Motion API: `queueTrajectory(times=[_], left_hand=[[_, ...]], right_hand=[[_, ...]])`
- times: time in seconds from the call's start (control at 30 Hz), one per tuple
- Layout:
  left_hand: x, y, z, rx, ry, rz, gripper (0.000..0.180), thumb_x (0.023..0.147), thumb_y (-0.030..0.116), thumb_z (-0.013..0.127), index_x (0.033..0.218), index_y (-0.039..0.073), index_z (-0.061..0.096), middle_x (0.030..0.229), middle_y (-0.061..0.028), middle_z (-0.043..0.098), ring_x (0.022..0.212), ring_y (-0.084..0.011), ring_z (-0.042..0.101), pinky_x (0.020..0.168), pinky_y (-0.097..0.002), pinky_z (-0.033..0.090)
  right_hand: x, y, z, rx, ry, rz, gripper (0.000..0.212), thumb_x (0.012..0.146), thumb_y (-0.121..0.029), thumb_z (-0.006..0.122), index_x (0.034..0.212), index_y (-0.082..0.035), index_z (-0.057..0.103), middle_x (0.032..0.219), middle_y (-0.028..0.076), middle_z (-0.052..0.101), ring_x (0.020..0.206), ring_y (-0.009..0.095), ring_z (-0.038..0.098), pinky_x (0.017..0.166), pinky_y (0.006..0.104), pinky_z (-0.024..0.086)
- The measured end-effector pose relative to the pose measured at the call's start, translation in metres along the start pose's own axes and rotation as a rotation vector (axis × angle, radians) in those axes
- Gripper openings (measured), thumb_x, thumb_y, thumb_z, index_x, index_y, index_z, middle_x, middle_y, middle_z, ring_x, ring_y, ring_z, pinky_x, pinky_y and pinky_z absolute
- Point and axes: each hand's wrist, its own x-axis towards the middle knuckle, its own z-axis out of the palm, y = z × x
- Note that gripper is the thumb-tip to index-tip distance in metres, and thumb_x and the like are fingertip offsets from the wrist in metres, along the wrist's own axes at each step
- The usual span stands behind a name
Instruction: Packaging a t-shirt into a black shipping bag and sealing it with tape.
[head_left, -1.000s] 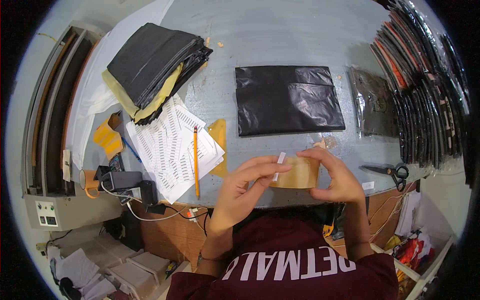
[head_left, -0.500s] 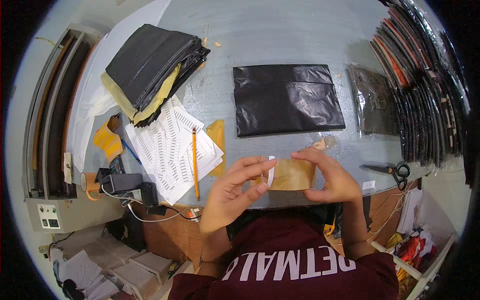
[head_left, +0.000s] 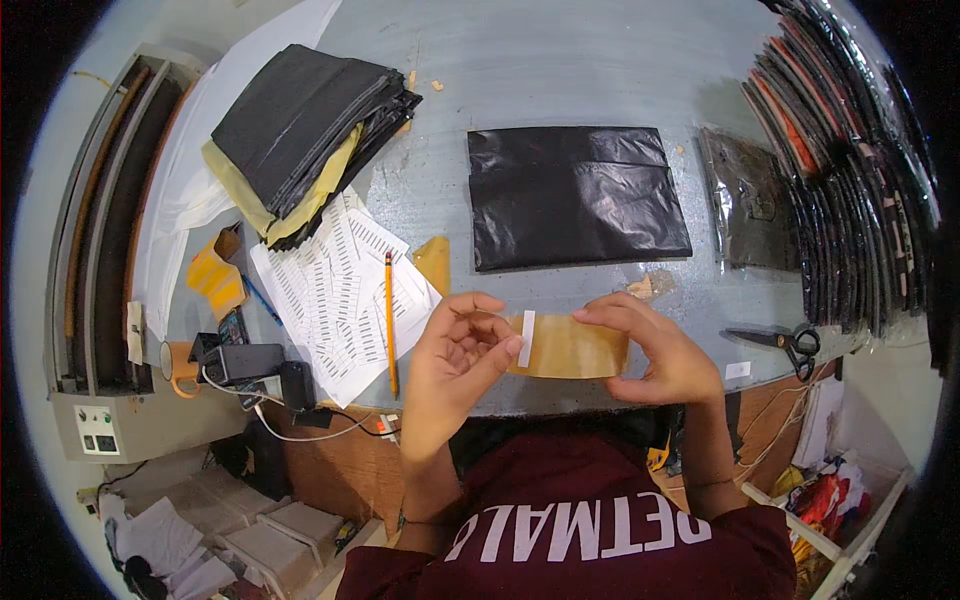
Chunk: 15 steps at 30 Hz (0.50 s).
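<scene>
A short piece of brown see-through packing tape (head_left: 575,347) is held above the table's front edge. Across its left end lies a narrow white paper strip (head_left: 527,338). My right hand (head_left: 665,355) grips the tape's right end, index finger along the top edge and thumb at the bottom. My left hand (head_left: 455,365) is closed, fingers curled, thumb tip against the left end beside the strip. Beyond my hands, a flat black plastic package (head_left: 578,198) lies folded on the table.
A stack of black plastic bags (head_left: 310,130) and printed label sheets (head_left: 325,290) lie left, with a pencil (head_left: 390,325). Scissors (head_left: 790,345) lie right, near a clear-wrapped package (head_left: 745,200) and a row of wrapped packages (head_left: 860,190). A charger and cables (head_left: 250,365) sit front left.
The white strip has gone from my left fingertips onto the tape's left end, where it lies flat. My left fingers have curled inward; my right hand has stayed nearly still.
</scene>
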Motion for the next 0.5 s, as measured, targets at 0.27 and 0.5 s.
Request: queueTrajectory(times=[0.27, 0.5], left_hand=[[0.004, -0.005, 0.007, 0.043, -0.084, -0.058, 0.043, 0.083, -0.003, 0.060, 0.121, 0.004, 0.041, 0.084, -0.0022, 0.054, 0.075, -0.0067, 0.050, 0.068, -0.0204, 0.041], [0.006, 0.004, 0.058, 0.377, -0.173, -0.002, 0.039, 0.081, -0.001, 0.060, 0.117, 0.005, 0.047, 0.079, 0.0000, 0.054, 0.069, -0.0064, 0.050, 0.063, -0.0196, 0.041]], right_hand=[[-0.013, 0.005, -0.002, 0.051, 0.071, 0.089, 0.076, 0.065, -0.018, 0.073, 0.132, -0.005, 0.040, 0.126, 0.015, 0.049, 0.119, 0.032, 0.045, 0.102, 0.0395, 0.032], [-0.044, 0.010, -0.011, -0.040, 0.390, 0.130, 0.053, 0.071, -0.016, 0.073, 0.119, -0.003, 0.053, 0.119, 0.014, 0.053, 0.116, 0.029, 0.048, 0.099, 0.0373, 0.035]])
